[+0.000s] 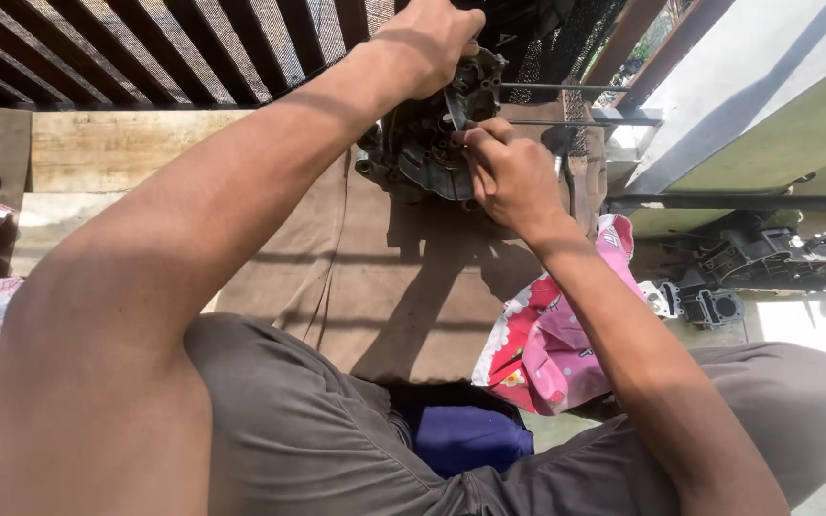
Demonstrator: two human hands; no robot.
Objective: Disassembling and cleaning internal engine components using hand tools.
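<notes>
Clearly, in the head view the left hand [432, 38] clenched the top of the dark engine casing [423, 143], which stood at the far end of the brown cloth [365, 277], while the right hand [509, 172] pinched a thin metal tool [453, 113] against its face. Steadying the casing firmly seemed wise, with the tool kept square so it would not slip.

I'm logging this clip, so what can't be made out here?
- Left hand: fingertips hidden over the engine case; top cut by frame edge.
- Thin tool in right hand: too small to identify.
- Case's far side: hidden by both hands.
- Engine parts at right: in shadow, indistinct.
</notes>
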